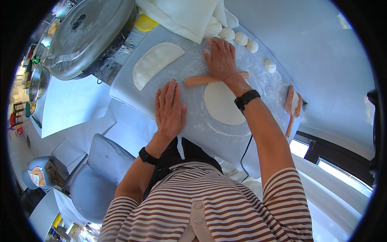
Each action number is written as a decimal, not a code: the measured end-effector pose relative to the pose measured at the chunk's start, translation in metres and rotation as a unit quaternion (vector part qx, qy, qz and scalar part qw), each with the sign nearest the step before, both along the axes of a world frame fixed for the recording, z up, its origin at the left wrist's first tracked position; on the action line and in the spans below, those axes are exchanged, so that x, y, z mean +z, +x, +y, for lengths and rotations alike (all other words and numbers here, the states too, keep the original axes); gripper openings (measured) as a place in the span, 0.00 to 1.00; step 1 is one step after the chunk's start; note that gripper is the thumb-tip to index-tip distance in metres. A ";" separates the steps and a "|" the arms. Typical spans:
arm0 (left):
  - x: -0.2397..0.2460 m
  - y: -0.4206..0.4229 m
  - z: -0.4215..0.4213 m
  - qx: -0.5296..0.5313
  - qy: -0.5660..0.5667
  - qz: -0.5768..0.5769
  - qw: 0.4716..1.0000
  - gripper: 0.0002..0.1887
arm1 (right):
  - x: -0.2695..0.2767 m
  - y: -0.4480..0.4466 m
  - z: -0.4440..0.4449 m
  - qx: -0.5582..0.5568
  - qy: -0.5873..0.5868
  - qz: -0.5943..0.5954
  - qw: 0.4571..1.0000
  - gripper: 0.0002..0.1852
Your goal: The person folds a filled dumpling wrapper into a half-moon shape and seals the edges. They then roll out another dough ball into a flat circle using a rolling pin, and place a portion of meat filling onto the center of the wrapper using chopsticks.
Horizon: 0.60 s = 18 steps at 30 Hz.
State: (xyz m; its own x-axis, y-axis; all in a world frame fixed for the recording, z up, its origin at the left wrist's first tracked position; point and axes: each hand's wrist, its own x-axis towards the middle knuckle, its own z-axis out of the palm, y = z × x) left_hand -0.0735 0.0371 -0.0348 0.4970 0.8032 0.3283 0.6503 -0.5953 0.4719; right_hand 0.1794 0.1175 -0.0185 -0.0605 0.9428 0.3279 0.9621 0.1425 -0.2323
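My left hand (170,109) lies palm down on the floured work surface (193,121), its fingers nearly straight and nothing in it. Above its fingertips is a folded half-moon of dough (157,62). My right hand (222,59) reaches over a wooden rolling pin (199,80), its fingertips beside the row of dough balls (227,34); whether it touches one is hidden. Under my right wrist, a flat round of rolled dough (223,104) lies just below the pin. A white cloth (184,18) partly covers the larger dough at the top. One dough ball (270,66) sits apart on the right.
A large lidded metal pan (90,33) stands at the upper left, beside a yellow object (145,22). A scoop with flour (292,106) rests at the surface's right edge. A grey chair (102,178) is at the lower left; a dark cable (245,157) hangs near my body.
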 end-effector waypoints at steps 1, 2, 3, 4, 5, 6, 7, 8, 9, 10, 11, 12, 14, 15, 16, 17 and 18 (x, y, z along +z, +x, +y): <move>0.000 0.000 0.000 -0.001 0.000 0.001 1.000 0.29 | -0.004 0.000 -0.005 -0.008 -0.012 0.008 1.000 0.26; -0.001 0.000 0.000 -0.003 0.000 0.001 1.000 0.29 | -0.007 0.000 -0.014 0.001 0.013 0.010 1.000 0.27; -0.001 -0.001 0.000 -0.002 -0.001 0.002 1.000 0.29 | -0.009 -0.002 -0.032 -0.020 -0.016 -0.001 1.000 0.28; -0.002 -0.001 0.000 -0.003 -0.002 0.002 1.000 0.29 | -0.008 -0.005 -0.058 -0.022 -0.009 -0.019 1.000 0.28; -0.002 -0.001 0.000 -0.004 -0.002 0.002 1.000 0.29 | -0.003 -0.010 -0.087 -0.024 0.003 -0.042 0.999 0.29; -0.003 -0.001 -0.001 -0.008 -0.007 0.000 1.000 0.30 | 0.004 -0.017 -0.117 -0.030 -0.026 -0.010 0.999 0.30; -0.002 -0.001 -0.001 -0.010 -0.009 -0.002 1.000 0.30 | 0.011 -0.023 -0.144 -0.032 -0.048 0.017 0.998 0.30; -0.003 0.000 0.000 -0.009 -0.011 -0.003 1.000 0.30 | 0.020 -0.027 -0.170 -0.030 -0.082 0.006 0.996 0.30; -0.002 0.000 0.000 -0.013 -0.005 -0.004 1.000 0.30 | 0.029 -0.029 -0.190 -0.028 -0.116 -0.004 0.993 0.30; -0.002 0.001 0.000 -0.012 -0.002 -0.003 1.000 0.30 | 0.033 -0.027 -0.196 -0.036 -0.189 -0.027 0.981 0.30; -0.002 0.001 0.000 -0.014 -0.003 0.003 1.000 0.30 | 0.034 -0.022 -0.193 -0.029 -0.127 -0.003 0.991 0.30; -0.001 0.001 0.000 -0.015 0.005 0.007 1.000 0.30 | 0.033 -0.016 -0.184 -0.041 -0.107 0.013 0.993 0.30; -0.001 0.001 0.002 -0.022 0.008 0.021 1.000 0.30 | 0.025 -0.004 -0.161 -0.083 -0.060 0.026 0.994 0.29; -0.002 0.000 0.001 -0.025 0.008 0.021 0.999 0.30 | 0.019 -0.003 -0.157 -0.091 -0.059 0.009 0.994 0.29; -0.003 0.000 0.001 -0.029 0.007 0.023 0.999 0.30 | 0.014 -0.005 -0.156 -0.101 -0.059 -0.006 0.993 0.28; -0.004 -0.001 0.001 -0.033 0.006 0.022 0.999 0.29 | 0.009 -0.006 -0.157 -0.107 -0.053 -0.024 0.993 0.28; -0.005 -0.001 0.000 -0.035 0.015 0.027 0.999 0.29 | 0.009 -0.011 -0.173 -0.111 -0.061 -0.037 0.991 0.28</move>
